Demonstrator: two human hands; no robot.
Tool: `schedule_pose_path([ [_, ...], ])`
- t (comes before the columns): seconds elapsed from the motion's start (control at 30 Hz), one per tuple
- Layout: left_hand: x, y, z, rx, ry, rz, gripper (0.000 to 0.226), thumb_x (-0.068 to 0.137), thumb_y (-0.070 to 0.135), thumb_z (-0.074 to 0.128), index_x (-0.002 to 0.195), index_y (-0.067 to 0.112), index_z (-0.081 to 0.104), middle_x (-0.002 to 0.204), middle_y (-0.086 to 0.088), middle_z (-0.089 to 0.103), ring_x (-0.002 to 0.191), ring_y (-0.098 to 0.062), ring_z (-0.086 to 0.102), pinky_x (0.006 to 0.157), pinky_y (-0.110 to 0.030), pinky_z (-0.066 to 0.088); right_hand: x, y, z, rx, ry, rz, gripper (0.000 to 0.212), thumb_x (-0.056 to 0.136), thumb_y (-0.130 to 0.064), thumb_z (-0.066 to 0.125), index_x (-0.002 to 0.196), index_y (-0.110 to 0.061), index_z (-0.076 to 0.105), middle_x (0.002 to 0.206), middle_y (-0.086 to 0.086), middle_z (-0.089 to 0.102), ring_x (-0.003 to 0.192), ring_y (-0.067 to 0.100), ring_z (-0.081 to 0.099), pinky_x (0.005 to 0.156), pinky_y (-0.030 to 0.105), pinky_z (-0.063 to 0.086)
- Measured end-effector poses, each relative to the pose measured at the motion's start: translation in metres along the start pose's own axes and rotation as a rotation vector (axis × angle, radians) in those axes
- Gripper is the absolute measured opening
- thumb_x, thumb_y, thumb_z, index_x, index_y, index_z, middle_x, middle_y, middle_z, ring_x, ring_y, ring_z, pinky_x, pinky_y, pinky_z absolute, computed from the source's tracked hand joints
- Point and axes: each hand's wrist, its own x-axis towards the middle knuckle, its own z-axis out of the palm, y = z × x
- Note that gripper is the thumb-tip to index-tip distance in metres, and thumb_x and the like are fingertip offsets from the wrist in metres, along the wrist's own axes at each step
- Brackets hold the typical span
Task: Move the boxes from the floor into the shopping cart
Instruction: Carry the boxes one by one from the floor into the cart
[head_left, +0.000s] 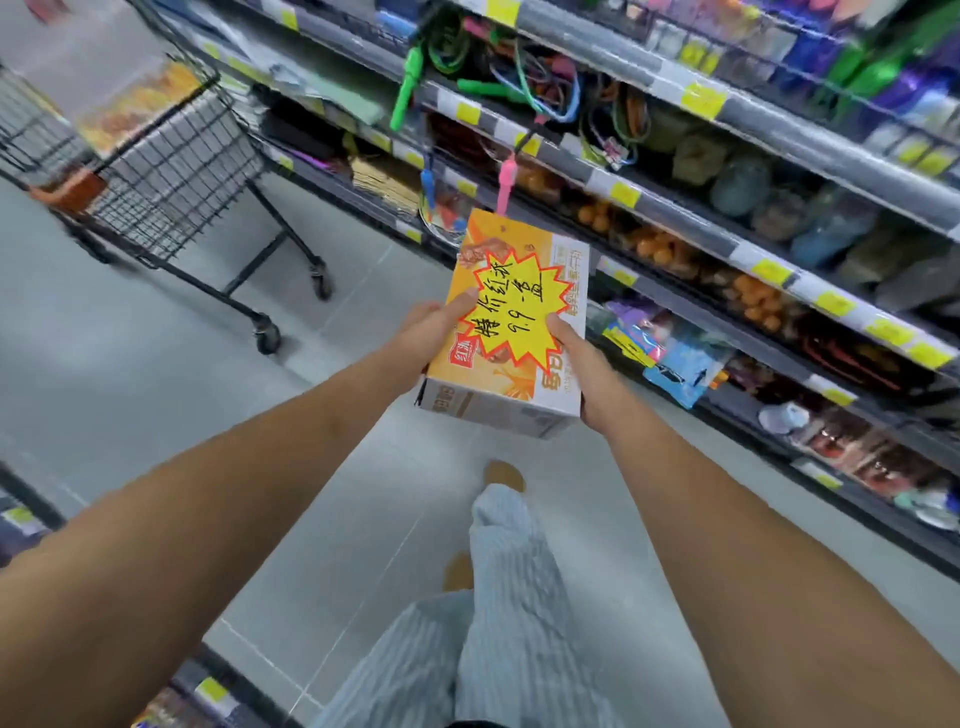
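Store aisle, grey tiled floor (156, 415). Left hand (421, 332) and right hand (582, 374) clamped on opposite edges of orange cardboard box (511, 332), thumbs on top face: two-sided hold, likely to keep flat carton level. Glossy print, yellow starburst price sticker. Box aloft, well apart from black wire shopping cart (171, 171) at upper left, already holding similar boxes. Stocked shelves (727, 171) at right.

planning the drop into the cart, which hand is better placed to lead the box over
Left, probably. The left hand grips the orange cardboard box on the side facing the black wire shopping cart; the right hand holds the shelf side.
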Motion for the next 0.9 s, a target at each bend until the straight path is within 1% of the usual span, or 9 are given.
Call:
schedule_pose_path([
  [0.17, 0.008, 0.036, -0.085, -0.117, 0.190, 0.034, 0.079, 0.067, 0.070, 0.063, 0.124, 0.015, 0.057, 0.114, -0.009, 0.068, 0.091, -0.025, 0.070, 0.091, -0.044, 0.054, 0.041, -0.060, 0.089, -0.089, -0.200, -0.009, 0.029, 0.095, -0.040, 0.056, 0.114, -0.020, 0.065, 0.092, 0.005, 0.076, 0.074, 0.020, 0.074, 0.070, 0.036, 0.061],
  [0.3, 0.020, 0.075, -0.140, -0.178, 0.305, 0.067, 0.064, 0.079, 0.061, 0.061, 0.116, 0.009, 0.062, 0.104, -0.012, 0.071, 0.077, -0.023, 0.071, 0.081, -0.037, 0.057, 0.078, -0.114, 0.154, -0.142, -0.330, -0.012, 0.022, 0.097, -0.034, 0.054, 0.110, -0.019, 0.064, 0.082, 0.002, 0.077, 0.068, 0.017, 0.073, 0.068, 0.034, 0.061],
  [0.37, 0.027, 0.091, -0.169, -0.228, 0.347, 0.076, 0.057, 0.084, 0.057, 0.058, 0.110, 0.007, 0.063, 0.099, -0.013, 0.072, 0.071, -0.023, 0.070, 0.076, -0.035, 0.057, 0.097, -0.138, 0.190, -0.186, -0.387, -0.020, 0.027, 0.097, -0.034, 0.054, 0.117, -0.017, 0.062, 0.086, 0.004, 0.076, 0.071, 0.019, 0.073, 0.073, 0.036, 0.060],
  [0.47, 0.033, 0.112, -0.213, -0.311, 0.410, 0.105, 0.042, 0.086, 0.053, 0.057, 0.094, 0.013, 0.064, 0.100, -0.015, 0.072, 0.076, -0.025, 0.068, 0.087, -0.041, 0.055, 0.125, -0.170, 0.247, -0.263, -0.470, -0.043, 0.035, 0.096, -0.036, 0.055, 0.125, -0.016, 0.059, 0.091, 0.006, 0.076, 0.074, 0.021, 0.073, 0.082, 0.043, 0.056],
  [0.53, 0.034, 0.118, -0.241, -0.398, 0.482, 0.099, 0.039, 0.087, 0.054, 0.055, 0.090, 0.016, 0.064, 0.103, -0.014, 0.071, 0.086, -0.029, 0.068, 0.094, -0.044, 0.052, 0.140, -0.181, 0.282, -0.289, -0.509, -0.041, 0.029, 0.096, -0.038, 0.054, 0.116, -0.018, 0.063, 0.090, 0.006, 0.076, 0.077, 0.022, 0.073, 0.089, 0.046, 0.054],
  [0.7, 0.041, 0.114, -0.304, -0.588, 0.646, 0.100, 0.041, 0.098, 0.048, 0.037, 0.073, 0.023, 0.058, 0.059, 0.006, 0.068, 0.076, -0.021, 0.063, 0.066, -0.028, 0.048, 0.165, -0.198, 0.365, -0.416, -0.496, 0.050, 0.030, 0.090, -0.052, 0.053, 0.098, -0.025, 0.065, 0.104, 0.007, 0.072, 0.110, 0.031, 0.064, 0.100, 0.050, 0.046],
  [0.8, 0.047, 0.114, -0.332, -0.677, 0.718, 0.079, 0.038, 0.098, 0.052, 0.032, 0.090, 0.024, 0.057, 0.089, 0.003, 0.062, 0.093, -0.017, 0.059, 0.090, -0.037, 0.044, 0.179, -0.200, 0.413, -0.421, -0.496, 0.109, 0.033, 0.091, -0.054, 0.053, 0.093, -0.023, 0.064, 0.098, 0.005, 0.070, 0.104, 0.028, 0.064, 0.098, 0.051, 0.048],
  [0.87, 0.056, 0.109, -0.353, -0.793, 0.735, 0.045, 0.053, 0.095, 0.061, 0.028, 0.125, 0.023, 0.050, 0.124, -0.005, 0.052, 0.127, -0.026, 0.047, 0.106, -0.048, 0.034, 0.188, -0.202, 0.445, -0.397, -0.464, 0.145, 0.030, 0.091, -0.051, 0.055, 0.089, -0.022, 0.062, 0.091, 0.003, 0.067, 0.094, 0.024, 0.061, 0.100, 0.053, 0.045],
  [0.9, 0.063, 0.109, -0.366, -0.874, 0.708, 0.046, 0.064, 0.091, 0.067, 0.028, 0.139, 0.025, 0.039, 0.140, -0.007, 0.042, 0.134, -0.032, 0.039, 0.105, -0.052, 0.036, 0.194, -0.202, 0.464, -0.381, -0.443, 0.163, 0.028, 0.091, -0.049, 0.057, 0.090, -0.021, 0.061, 0.091, 0.003, 0.066, 0.090, 0.022, 0.061, 0.100, 0.054, 0.045],
])
